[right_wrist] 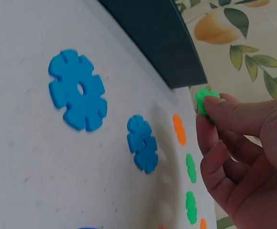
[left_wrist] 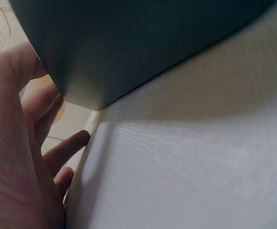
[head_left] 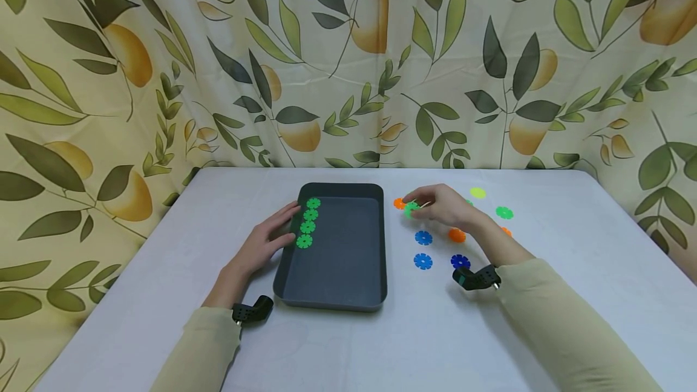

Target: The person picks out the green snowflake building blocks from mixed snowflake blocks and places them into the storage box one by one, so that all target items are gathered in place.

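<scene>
My right hand point(head_left: 448, 205) pinches a green notched plastic disc point(head_left: 411, 209) between thumb and fingers, right of the tray and above the table. The same green disc point(right_wrist: 207, 101) shows at the fingertips in the right wrist view. My left hand point(head_left: 267, 239) rests against the left side of a dark grey rectangular tray point(head_left: 343, 271), its fingers and thumb spread along the rim. In the left wrist view the left hand point(left_wrist: 19, 138) is beside the tray wall point(left_wrist: 129, 47). Several green discs point(head_left: 307, 227) lie in a column along the tray's left side.
Right of the tray lie loose discs: blue ones point(head_left: 423, 261), a dark blue one point(head_left: 460, 261), orange ones point(head_left: 457, 235), green ones point(head_left: 504, 213) and a yellow one point(head_left: 477, 193). The right forearm partly covers some. A patterned curtain point(head_left: 348, 77) hangs behind the white table point(head_left: 348, 356).
</scene>
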The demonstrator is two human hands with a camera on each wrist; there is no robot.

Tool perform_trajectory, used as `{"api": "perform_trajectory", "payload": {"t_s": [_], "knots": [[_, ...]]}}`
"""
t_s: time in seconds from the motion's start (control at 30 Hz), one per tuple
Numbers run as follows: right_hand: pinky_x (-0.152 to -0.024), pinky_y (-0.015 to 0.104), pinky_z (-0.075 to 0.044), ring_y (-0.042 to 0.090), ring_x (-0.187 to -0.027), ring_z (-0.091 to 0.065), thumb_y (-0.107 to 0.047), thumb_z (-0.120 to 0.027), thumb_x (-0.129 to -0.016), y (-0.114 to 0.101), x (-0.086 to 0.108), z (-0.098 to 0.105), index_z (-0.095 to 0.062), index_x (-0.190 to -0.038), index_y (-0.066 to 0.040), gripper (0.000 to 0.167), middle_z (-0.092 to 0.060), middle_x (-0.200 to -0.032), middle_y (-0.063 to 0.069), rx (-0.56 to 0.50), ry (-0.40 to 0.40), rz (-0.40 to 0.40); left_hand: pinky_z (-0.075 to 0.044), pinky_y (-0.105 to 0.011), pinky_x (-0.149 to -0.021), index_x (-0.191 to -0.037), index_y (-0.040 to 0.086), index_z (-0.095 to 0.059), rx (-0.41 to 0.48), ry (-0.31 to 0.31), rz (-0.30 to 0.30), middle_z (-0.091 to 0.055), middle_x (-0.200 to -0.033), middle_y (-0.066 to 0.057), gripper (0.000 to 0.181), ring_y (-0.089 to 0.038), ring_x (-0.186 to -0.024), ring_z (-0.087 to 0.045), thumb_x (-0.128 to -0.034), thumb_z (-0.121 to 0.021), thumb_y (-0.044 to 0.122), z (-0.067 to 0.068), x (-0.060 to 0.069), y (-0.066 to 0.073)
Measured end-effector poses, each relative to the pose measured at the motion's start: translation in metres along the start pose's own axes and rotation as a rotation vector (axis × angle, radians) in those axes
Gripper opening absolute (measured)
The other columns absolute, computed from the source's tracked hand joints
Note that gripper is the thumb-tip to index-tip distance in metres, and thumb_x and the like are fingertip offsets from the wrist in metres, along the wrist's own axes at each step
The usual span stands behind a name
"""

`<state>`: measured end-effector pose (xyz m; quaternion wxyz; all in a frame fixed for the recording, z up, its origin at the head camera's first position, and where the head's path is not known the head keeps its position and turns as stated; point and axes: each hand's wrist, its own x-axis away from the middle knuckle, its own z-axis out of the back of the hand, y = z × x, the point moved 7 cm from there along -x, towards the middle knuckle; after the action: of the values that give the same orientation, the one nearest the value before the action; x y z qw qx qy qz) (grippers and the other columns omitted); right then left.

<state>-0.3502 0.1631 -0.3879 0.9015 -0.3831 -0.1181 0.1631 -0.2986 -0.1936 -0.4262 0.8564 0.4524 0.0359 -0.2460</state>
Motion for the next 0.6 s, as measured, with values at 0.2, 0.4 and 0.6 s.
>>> {"api": "perform_trajectory", "payload": {"t_s": [0.2,0.4,0.6], "knots": [[-0.08,0.033,-0.053,0.028,-0.094,-0.058,-0.01,-0.072,-0.093,-0.016,0.0,-0.005,-0.067,-0.128,0.0,0.037,-0.068,-0.107,0.011,-0.083,-0.028,0.037,-0.018,-0.058,-0.118,-0.153,0.007,-0.044,-0.008,0.009,-0.015,-0.032,-0.163,-0.005,0.057,-0.028,-0.15,-0.024,-0.0992,-0.06,0.014,0.0,0.0,0.001],[-0.081,0.036,-0.053,0.028,-0.089,-0.058,-0.008,-0.072,-0.093,-0.029,-0.003,-0.01,-0.066,-0.129,0.0,0.037,-0.065,-0.097,0.012,-0.12,-0.038,0.058,-0.017,-0.058,-0.118,-0.153,0.007,-0.044,-0.002,0.016,-0.012,-0.033,-0.162,-0.005,0.056,-0.028,-0.15,-0.024,-0.0994,-0.059,0.014,-0.001,-0.001,-0.001],[-0.083,0.042,-0.053,0.029,-0.089,-0.058,-0.008,-0.072,-0.093,-0.043,-0.007,-0.016,-0.068,-0.129,-0.003,0.036,-0.066,-0.096,0.011,-0.124,-0.039,0.067,-0.017,-0.057,-0.118,-0.153,0.008,-0.045,-0.005,0.016,-0.005,-0.032,-0.163,-0.004,0.056,-0.027,-0.15,-0.024,-0.0996,-0.06,0.016,-0.001,0.0,-0.002]]}}
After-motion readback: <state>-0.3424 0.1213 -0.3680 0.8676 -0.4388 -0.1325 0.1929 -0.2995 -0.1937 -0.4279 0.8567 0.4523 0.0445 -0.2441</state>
